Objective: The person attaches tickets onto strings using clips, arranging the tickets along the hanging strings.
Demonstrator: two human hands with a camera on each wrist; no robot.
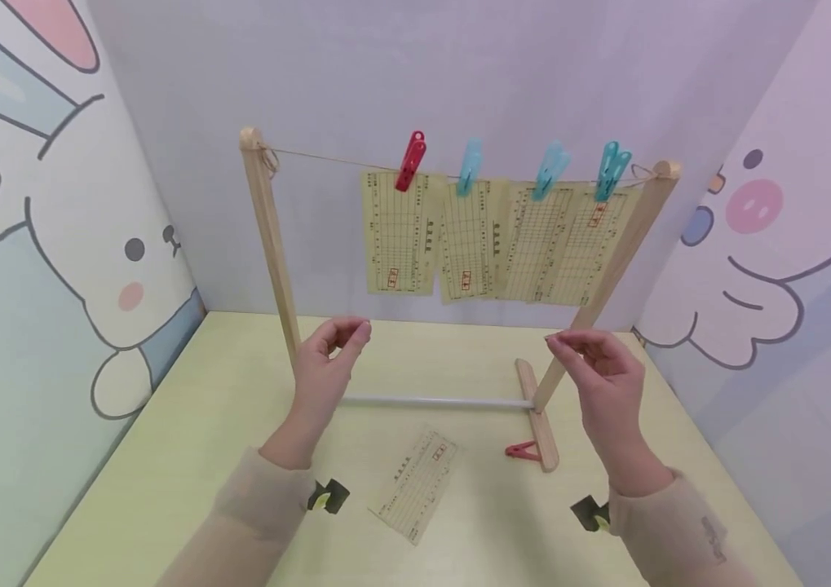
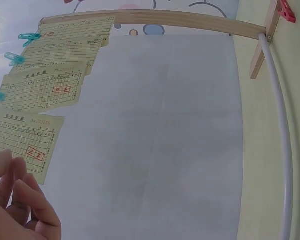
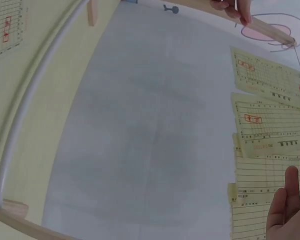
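My left hand hovers in front of the rack's left post, fingers loosely bent, with nothing in it. Near the right post my right hand is also raised, fingers relaxed and holding nothing. Behind and above them, several yellow printed slips hang in a row from a string. A red clothespin clips the leftmost slip. Two light blue clothespins and a teal clothespin hold the others. On the table lies a loose slip, below and between my hands.
The wooden rack has a left post, a right post and a white crossbar near the table. A red clothespin lies beside the right foot. Cartoon-printed panels stand at both sides.
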